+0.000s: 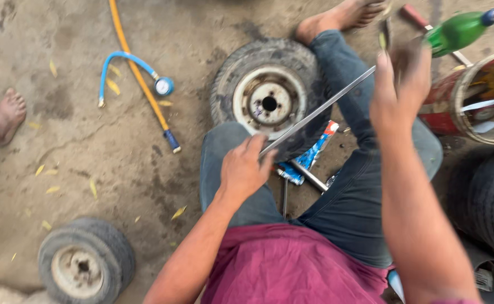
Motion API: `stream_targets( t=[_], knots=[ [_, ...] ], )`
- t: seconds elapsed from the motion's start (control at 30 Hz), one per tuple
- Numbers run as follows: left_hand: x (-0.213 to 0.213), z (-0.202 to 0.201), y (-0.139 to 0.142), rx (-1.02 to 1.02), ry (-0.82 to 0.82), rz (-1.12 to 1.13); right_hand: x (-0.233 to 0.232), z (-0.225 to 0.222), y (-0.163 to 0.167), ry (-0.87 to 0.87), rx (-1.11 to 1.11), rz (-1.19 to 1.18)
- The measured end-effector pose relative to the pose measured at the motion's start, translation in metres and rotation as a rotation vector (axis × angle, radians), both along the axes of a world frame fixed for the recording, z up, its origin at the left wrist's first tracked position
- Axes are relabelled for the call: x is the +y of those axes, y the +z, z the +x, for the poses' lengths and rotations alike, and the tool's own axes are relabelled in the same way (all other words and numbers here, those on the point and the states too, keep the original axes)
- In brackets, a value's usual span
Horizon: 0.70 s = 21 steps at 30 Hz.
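Metal rod runs on a slant between the two hands, its long axis rising from lower left to upper right across the small wheel that lies flat on the concrete floor between the person's knees. The left hand is closed around the rod's lower end, just beside the tyre's near edge. The right hand is raised at the rod's upper end, fingers curled, but motion blur hides whether it grips the rod. Both hands sit equally close to it, one at each end.
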<state>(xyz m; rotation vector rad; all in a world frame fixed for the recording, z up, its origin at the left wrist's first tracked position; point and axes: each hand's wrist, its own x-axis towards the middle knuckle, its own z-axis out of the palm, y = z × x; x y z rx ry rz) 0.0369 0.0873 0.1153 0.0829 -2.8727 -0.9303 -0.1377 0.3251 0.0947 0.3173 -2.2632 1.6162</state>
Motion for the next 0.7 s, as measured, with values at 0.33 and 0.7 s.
stream_targets(
  t=[0.33, 0.7],
  knots=[
    [-0.035, -0.18, -0.024, 0.512, 0.356, 0.53, 0.021, 0.054, 0.034, 0.089, -0.026, 0.868],
    [-0.038, -0.227, -0.069, 0.261, 0.322, 0.415, 0.038, 0.044, 0.004, 0.563, -0.856, 0.528]
  ],
)
